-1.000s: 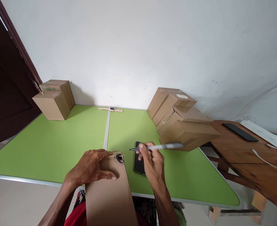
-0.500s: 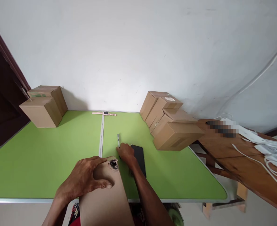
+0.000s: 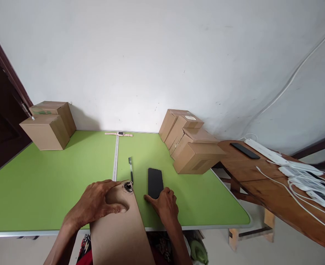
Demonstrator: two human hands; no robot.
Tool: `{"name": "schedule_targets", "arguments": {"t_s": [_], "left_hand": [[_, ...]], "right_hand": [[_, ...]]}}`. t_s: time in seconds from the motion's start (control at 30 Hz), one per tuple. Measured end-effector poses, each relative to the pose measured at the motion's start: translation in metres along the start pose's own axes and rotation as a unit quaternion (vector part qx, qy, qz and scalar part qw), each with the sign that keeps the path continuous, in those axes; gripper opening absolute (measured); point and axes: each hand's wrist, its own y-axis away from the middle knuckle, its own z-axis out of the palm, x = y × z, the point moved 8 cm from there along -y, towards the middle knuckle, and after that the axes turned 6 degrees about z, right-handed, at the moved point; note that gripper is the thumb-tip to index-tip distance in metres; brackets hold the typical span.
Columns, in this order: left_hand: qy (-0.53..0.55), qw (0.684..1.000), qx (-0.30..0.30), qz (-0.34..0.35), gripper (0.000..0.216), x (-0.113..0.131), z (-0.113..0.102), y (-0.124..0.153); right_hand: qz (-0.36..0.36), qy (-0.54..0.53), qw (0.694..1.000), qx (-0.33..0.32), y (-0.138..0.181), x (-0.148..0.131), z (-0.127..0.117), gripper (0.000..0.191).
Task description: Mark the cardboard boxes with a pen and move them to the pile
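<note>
My left hand [image 3: 94,202] grips the far left corner of a cardboard box [image 3: 119,235] at the table's front edge, thumb on its top face. A torn dark hole [image 3: 128,187] shows in the box's far corner. My right hand [image 3: 165,206] spans the near end of a black smartphone [image 3: 155,182] lying on the table, thumb at its left edge and fingers at its right. Between box and phone lies a slim stick [image 3: 131,171], pale in the middle and dark at both ends; I cannot tell if it is a pen or a toothbrush.
Cardboard boxes stand at the back left [image 3: 45,132] and several more at the right [image 3: 198,158] of the green table [image 3: 76,165]. A watch with a pink strap [image 3: 120,133] lies by the wall. White power strips [image 3: 297,167] and cables cover a wooden table [image 3: 262,176] at right.
My right hand has left the slim stick and moved right and nearer, onto the smartphone's near end. My left hand stays on the box. The view has turned slightly right.
</note>
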Motion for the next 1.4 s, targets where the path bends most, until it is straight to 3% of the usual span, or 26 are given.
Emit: {"name": "schedule_targets", "arguments": {"t_s": [0.1, 0.23, 0.33, 0.4, 0.47, 0.6, 0.63, 0.7, 0.8, 0.93, 1.03, 1.1, 1.3, 1.4], "left_hand": [[0.003, 1.000, 0.004, 0.000, 0.063, -0.001, -0.002, 0.002], [0.001, 1.000, 0.006, -0.010, 0.064, -0.004, -0.002, 0.002], [0.004, 1.000, 0.000, -0.014, 0.062, -0.004, -0.001, 0.001], [0.006, 1.000, -0.002, -0.015, 0.062, -0.004, -0.001, 0.001], [0.004, 1.000, 0.000, -0.019, 0.062, -0.005, -0.002, 0.000], [-0.003, 1.000, -0.002, -0.018, 0.064, -0.007, -0.002, 0.001], [-0.005, 1.000, -0.003, -0.016, 0.065, -0.007, -0.001, 0.000], [-0.010, 1.000, -0.005, -0.016, 0.066, -0.004, -0.001, -0.001], [-0.015, 1.000, -0.010, -0.013, 0.065, 0.005, 0.001, -0.006], [-0.025, 1.000, -0.013, 0.013, 0.042, 0.021, 0.004, -0.011], [-0.042, 0.999, -0.002, 0.026, 0.013, 0.024, 0.004, -0.011], [-0.045, 0.999, 0.004, 0.026, 0.005, 0.023, 0.004, -0.010], [-0.026, 0.999, 0.009, 0.030, 0.004, 0.021, 0.003, -0.010], [-0.018, 0.999, 0.008, 0.032, 0.014, 0.020, 0.004, -0.010]], "right_hand": [[-0.003, -0.062, 0.998, -0.026, -0.013, 0.002, 0.000, 0.065], [-0.031, -0.168, 0.982, -0.075, -0.027, 0.005, 0.004, 0.034], [-0.037, -0.272, 0.954, -0.119, -0.028, 0.010, 0.008, 0.025], [-0.047, -0.340, 0.926, -0.158, -0.021, 0.014, 0.011, 0.030], [-0.059, -0.434, 0.873, -0.213, -0.009, 0.016, 0.014, 0.038], [-0.015, -0.681, 0.663, -0.310, 0.026, 0.021, 0.002, 0.043], [-0.009, -0.712, 0.626, -0.317, 0.035, 0.020, -0.006, 0.045], [-0.026, -0.732, 0.598, -0.326, 0.056, 0.013, -0.026, 0.045], [-0.063, -0.738, 0.545, -0.392, 0.092, -0.012, -0.047, 0.049], [-0.069, -0.729, 0.466, -0.497, 0.132, -0.047, -0.033, 0.077], [-0.052, -0.728, 0.437, -0.525, 0.146, -0.062, -0.008, 0.070], [-0.041, -0.731, 0.425, -0.532, 0.150, -0.067, 0.003, 0.066], [-0.021, -0.748, 0.402, -0.528, 0.150, -0.068, 0.017, 0.063], [-0.022, -0.749, 0.406, -0.523, 0.150, -0.069, 0.021, 0.066]]}}
